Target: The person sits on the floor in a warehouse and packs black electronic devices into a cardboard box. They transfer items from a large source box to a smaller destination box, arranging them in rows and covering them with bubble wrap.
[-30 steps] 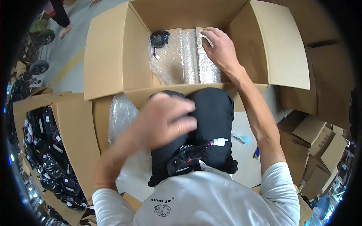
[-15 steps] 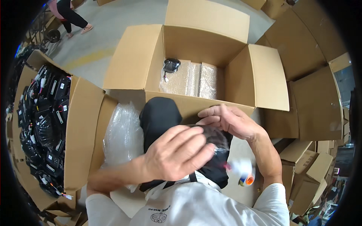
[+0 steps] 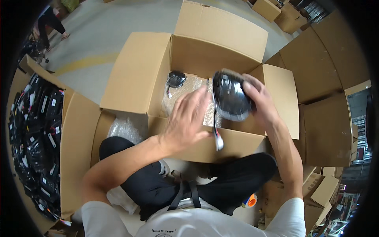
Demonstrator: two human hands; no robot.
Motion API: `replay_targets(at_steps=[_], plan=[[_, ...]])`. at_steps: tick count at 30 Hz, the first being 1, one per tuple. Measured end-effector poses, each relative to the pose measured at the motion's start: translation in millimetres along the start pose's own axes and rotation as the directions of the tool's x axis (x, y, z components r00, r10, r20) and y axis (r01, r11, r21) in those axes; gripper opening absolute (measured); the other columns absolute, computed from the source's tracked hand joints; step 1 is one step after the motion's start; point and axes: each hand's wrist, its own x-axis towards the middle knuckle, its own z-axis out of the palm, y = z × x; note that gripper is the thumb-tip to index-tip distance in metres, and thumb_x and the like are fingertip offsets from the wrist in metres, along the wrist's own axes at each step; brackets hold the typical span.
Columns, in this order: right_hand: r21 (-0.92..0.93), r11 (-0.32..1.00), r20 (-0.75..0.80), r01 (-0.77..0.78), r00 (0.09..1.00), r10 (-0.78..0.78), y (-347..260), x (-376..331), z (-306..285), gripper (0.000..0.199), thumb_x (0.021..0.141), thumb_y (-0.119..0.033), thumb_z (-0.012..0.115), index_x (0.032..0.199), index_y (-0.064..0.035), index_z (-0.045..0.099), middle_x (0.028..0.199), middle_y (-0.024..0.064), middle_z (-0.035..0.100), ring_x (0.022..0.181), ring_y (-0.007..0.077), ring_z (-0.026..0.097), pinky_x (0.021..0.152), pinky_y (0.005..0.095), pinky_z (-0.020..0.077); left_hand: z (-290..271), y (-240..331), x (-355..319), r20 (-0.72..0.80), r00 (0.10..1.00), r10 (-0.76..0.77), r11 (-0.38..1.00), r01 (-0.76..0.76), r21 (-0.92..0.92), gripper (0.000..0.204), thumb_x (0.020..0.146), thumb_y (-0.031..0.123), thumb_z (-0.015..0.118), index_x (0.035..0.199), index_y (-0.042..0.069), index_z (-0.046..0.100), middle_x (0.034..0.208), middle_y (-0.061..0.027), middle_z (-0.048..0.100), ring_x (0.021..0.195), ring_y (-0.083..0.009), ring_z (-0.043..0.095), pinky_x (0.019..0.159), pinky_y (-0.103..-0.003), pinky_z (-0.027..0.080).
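right hand (image 3: 262, 104) has its grip wrapped round a black oval lamp unit (image 3: 230, 96), cable and white plug (image 3: 218, 141) dangling, right of centre frame over the open cardboard box (image 3: 139, 75). left hand (image 3: 187, 118) is open, holding nothing, just beside it. another lamp unit (image 3: 176, 78) lies on bubble wrap (image 3: 185, 94) inside.

Two black lamp units (image 3: 229, 96) (image 3: 176, 78), one open cardboard box (image 3: 134, 71), two hands (image 3: 185, 118) (image 3: 262, 103).
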Motion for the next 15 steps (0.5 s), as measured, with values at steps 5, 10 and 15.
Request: replay_targets(at_steps=[5,10,15], plan=[[0.168,0.93,0.064,-0.326,0.945,0.32,116.1,144.3,-41.5,0.049,0.095,-0.022,0.074,0.128,0.0104,0.056,0.113,0.0161,0.071,0.096,0.0234,0.072,0.088,0.0378,0.0609,47.8,-82.8,-37.2,0.857,0.487,-0.166,0.985,0.125,0.12,0.044,0.079,0.03,0.082,0.11,0.005,0.061,0.096,-0.0188,0.07,0.089,-0.0384,0.07,0.077,-0.05,0.054],[0.067,0.908,-0.116,-0.414,0.901,0.419,251.5,237.1,-55.6,0.051,0.089,-0.007,0.079,0.13,0.0107,0.054,0.117,0.0203,0.07,0.1,0.0292,0.072,0.089,0.0407,0.0599,55.7,-81.2,-49.6,0.829,0.55,-0.101,0.995,0.074,0.073,0.021,0.086,0.019,0.07,0.1,0.006,0.064,0.085,-0.0149,0.07,0.074,-0.0357,0.071,0.066,-0.047,0.056],[0.103,0.942,-0.079,-0.32,0.941,0.328,322.2,289.1,-79.7,0.051,0.088,0.0,0.077,0.134,0.0053,0.055,0.12,0.0175,0.069,0.107,0.0282,0.069,0.093,0.0383,0.0573,40.4,-50.4,-60.5,0.836,0.549,-0.017,0.997,0.068,-0.024,0.02,0.082,0.016,0.062,0.097,0.002,0.062,0.081,-0.013,0.067,0.074,-0.0298,0.071,0.062,-0.041,0.057]])
